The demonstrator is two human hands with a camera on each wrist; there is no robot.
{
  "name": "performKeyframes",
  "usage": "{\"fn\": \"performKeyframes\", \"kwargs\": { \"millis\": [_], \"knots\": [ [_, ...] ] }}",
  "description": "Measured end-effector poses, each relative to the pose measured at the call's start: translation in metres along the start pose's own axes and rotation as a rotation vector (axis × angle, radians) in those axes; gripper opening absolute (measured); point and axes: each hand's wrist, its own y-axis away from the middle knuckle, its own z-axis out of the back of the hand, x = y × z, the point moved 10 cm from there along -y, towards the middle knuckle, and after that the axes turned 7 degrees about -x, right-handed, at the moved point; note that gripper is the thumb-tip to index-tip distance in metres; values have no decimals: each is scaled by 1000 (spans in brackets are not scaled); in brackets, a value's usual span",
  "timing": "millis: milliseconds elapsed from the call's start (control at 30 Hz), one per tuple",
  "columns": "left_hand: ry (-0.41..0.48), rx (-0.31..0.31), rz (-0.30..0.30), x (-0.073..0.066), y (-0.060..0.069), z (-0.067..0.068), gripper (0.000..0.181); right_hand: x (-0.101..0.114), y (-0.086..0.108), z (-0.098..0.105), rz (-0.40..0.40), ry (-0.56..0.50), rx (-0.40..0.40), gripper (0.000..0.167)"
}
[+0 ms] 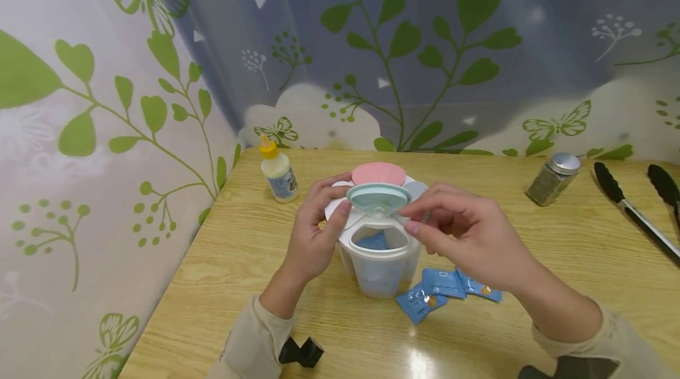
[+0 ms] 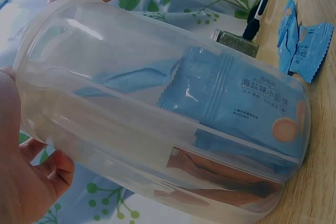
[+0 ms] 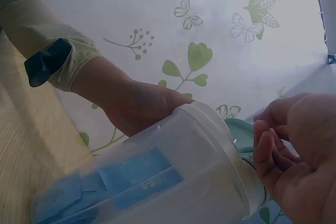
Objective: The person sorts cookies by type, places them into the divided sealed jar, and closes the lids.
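A translucent snack container (image 1: 379, 275) with several compartments stands on the table. Its mint flip lid (image 1: 378, 197) is raised, and blue snack packets (image 1: 375, 241) show through the opening beneath. My left hand (image 1: 317, 228) grips the container's white top from the left, its thumb on top near the mint lid. At the right edge of that lid is my right hand (image 1: 467, 228), thumb and index finger bent and apart; contact is unclear. In the left wrist view, blue packets (image 2: 252, 98) and brown packets (image 2: 226, 177) show through separate compartment walls.
Several blue packets (image 1: 443, 283) lie on the table right of the container. A yellow-capped bottle (image 1: 280, 175) stands at the back left. Toward the right are a spice jar (image 1: 553, 179) with a metal lid and black-tipped tongs (image 1: 632, 211). A patterned curtain (image 1: 425, 72) hangs behind.
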Motion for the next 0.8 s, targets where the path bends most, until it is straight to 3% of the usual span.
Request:
{"fn": "performKeyframes", "kwargs": {
  "millis": [367,800],
  "knots": [
    [-8,-1,-9,1,0,1,23,-20,14,20,-69,-91,66,24],
    [-1,-7,-13,0,0,0,23,-47,37,43,-71,-101,273,37]
  ]
}}
